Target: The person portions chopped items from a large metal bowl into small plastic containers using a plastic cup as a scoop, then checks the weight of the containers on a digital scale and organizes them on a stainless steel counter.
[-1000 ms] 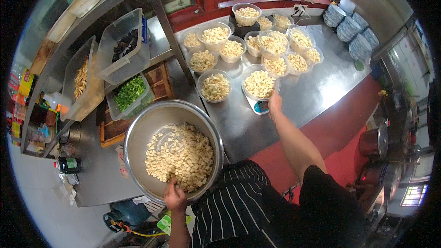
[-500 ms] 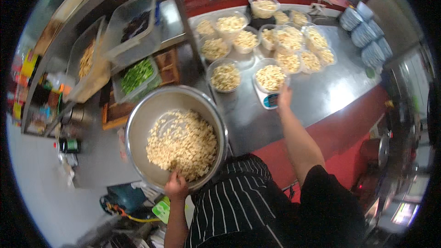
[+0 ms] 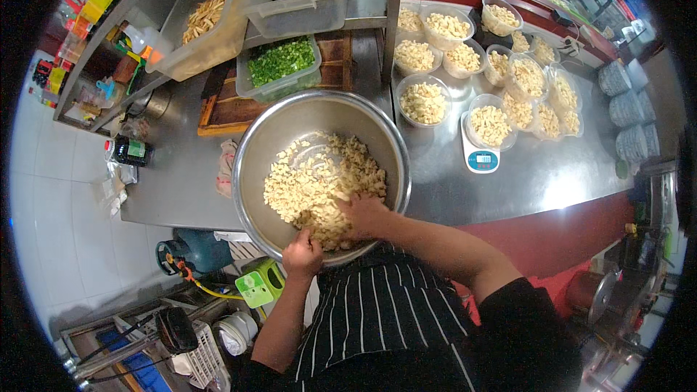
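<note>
Right now the big steel bowl of pale diced pieces sits on the steel desk; right hand digs in, fingers buried, spread unclear, while left hand pinches the near rim. Filled tubs beyond.

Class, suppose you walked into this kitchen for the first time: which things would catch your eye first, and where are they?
A big steel bowl of pale diced food fills the middle; the right hand digs into the pieces while the left hand grips the near rim. Behind on the right, many small filled tubs cluster on the steel counter, one on a scale.
</note>
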Demonstrator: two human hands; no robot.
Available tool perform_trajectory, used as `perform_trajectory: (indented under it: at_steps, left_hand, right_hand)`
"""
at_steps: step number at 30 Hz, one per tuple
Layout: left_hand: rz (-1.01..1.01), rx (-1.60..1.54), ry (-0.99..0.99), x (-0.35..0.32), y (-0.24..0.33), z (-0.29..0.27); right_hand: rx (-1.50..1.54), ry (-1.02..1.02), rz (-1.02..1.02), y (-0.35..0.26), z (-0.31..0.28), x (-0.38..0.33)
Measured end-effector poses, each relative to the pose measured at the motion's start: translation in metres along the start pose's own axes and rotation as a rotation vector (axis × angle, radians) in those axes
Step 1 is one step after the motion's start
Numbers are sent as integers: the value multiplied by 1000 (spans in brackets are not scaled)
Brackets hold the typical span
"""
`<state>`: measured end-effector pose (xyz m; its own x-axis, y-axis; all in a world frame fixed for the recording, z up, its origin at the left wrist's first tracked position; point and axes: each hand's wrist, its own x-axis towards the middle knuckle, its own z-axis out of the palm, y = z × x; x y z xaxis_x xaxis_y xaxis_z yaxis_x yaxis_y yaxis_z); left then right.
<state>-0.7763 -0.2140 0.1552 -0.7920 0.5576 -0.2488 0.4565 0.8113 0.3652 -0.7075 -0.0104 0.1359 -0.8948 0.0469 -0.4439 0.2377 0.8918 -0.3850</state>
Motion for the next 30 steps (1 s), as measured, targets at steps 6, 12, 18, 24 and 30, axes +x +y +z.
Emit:
perform_trajectory:
  at_steps: [6, 12, 18, 24, 30]
  left_hand:
    - [-5, 78, -114, 5, 3, 7]
    - [81, 103, 74, 8, -40, 44]
    - [128, 26, 131, 4, -13, 30]
    - [95, 24, 75, 1, 15, 16]
    - [147, -27, 124, 0, -3, 20]
  right_hand:
    - [273, 153, -116, 6, 19, 38]
    - [550, 269, 49, 18, -10, 37]
    - [494, 454, -6, 30, 8, 42]
    - [1045, 610, -10, 42, -6, 40]
    - [1499, 713, 264, 104, -84, -17]
